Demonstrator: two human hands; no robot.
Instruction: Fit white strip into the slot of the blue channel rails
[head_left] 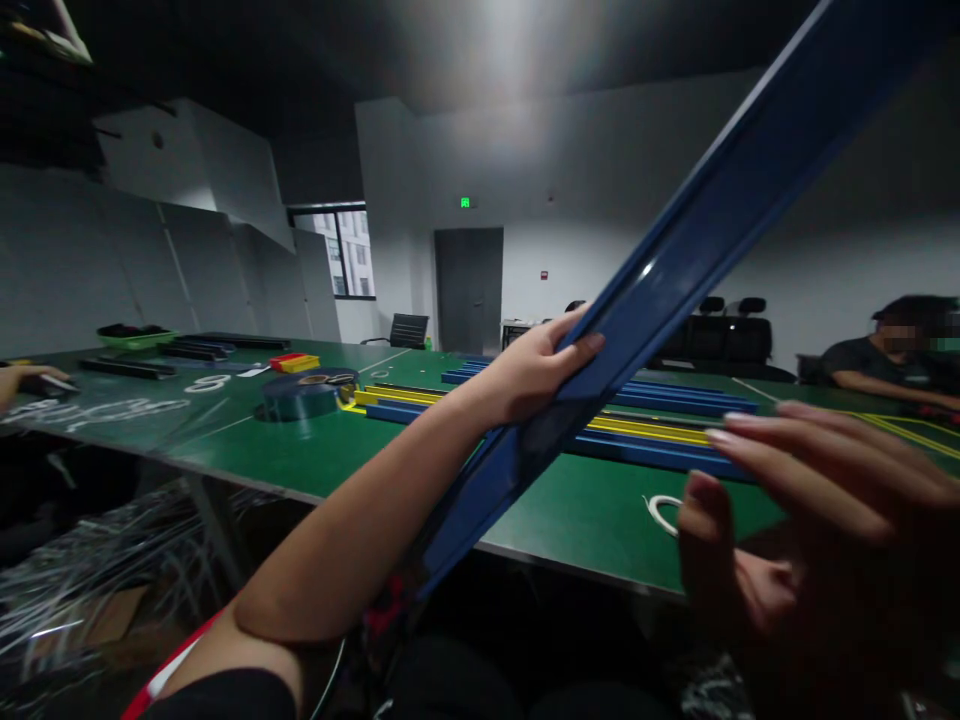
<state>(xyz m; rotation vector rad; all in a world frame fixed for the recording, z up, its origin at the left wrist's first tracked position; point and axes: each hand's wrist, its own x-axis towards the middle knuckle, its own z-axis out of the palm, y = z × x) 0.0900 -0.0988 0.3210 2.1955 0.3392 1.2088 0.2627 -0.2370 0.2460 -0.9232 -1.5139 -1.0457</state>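
My left hand [536,370] is closed around a long blue plastic strip [675,250] that slants from my lap up to the top right corner. My right hand [795,500] hovers close to the camera at the lower right, fingers stretched out and apart, holding nothing, a little to the right of the strip. Behind both hands lie several blue and yellow strips [645,430] flat on the green table [570,510].
A small white ring [664,512] lies near the table's front edge. A dark blue tape roll [300,398] and red and yellow pieces [295,362] sit at the left. Another person [892,360] sits at the right; someone's hand [26,380] rests at the far left.
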